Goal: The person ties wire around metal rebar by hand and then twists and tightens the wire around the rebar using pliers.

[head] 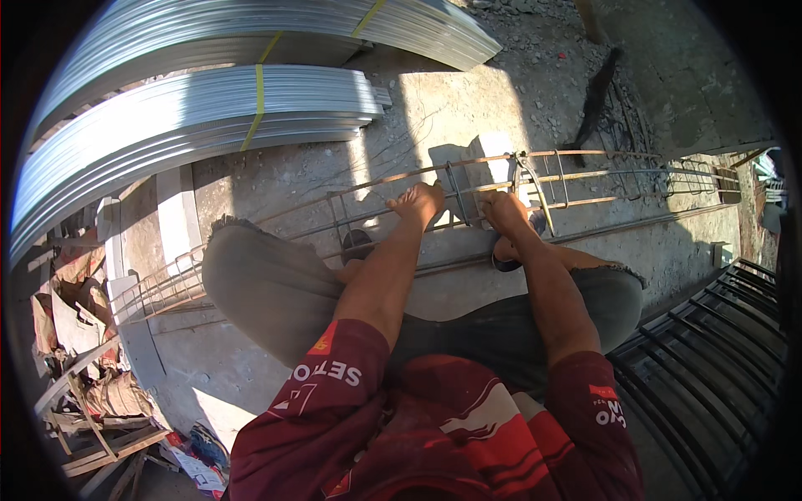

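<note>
A long rebar cage point(369, 216) of thin rusty bars and bent stirrups crosses in front of me, above the floor. My left hand point(418, 201) is at the cage's middle bar with fingers curled; its grip is hidden. Just right of it, a dark rectangular stirrup point(457, 194) stands around the bars. My right hand point(505, 213) is closed like a fist just below the middle bar, and what it holds cannot be made out. Beside it, a pair of pincers point(537, 188) hangs from the cage's far bar, with handles spread downward.
Strapped stacks of metal sheeting point(313, 94) lie at far left. A black metal grille point(702, 351) is at lower right. Scrap wood and torn sacks point(94, 382) are heaped at lower left. Loose bars point(601, 228) run along the floor near my feet. Rubble point(551, 87) litters the far ground.
</note>
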Demonstrator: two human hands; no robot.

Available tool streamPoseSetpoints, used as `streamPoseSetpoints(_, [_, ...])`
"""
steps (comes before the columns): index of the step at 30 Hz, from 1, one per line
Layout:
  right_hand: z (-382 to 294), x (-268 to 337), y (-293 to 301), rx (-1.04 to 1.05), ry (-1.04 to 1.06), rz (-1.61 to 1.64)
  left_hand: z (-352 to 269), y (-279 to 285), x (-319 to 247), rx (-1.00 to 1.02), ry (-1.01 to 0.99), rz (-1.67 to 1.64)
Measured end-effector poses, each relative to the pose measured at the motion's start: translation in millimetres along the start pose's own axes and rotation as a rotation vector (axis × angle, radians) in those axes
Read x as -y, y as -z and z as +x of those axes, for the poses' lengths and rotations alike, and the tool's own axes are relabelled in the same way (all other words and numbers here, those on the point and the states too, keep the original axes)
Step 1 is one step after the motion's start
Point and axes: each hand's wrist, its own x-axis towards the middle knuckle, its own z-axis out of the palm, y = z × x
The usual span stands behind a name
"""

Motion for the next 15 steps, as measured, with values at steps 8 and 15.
streamPoseSetpoints(8, [12,21,6,0.069,0.072,0.127,8,8,-9,0.018,0.065,-0.115])
streamPoseSetpoints(15, [36,-21,-52,0.015,0.154,0.116,-9,6,-11,-0.086,-0.086,-0.116])
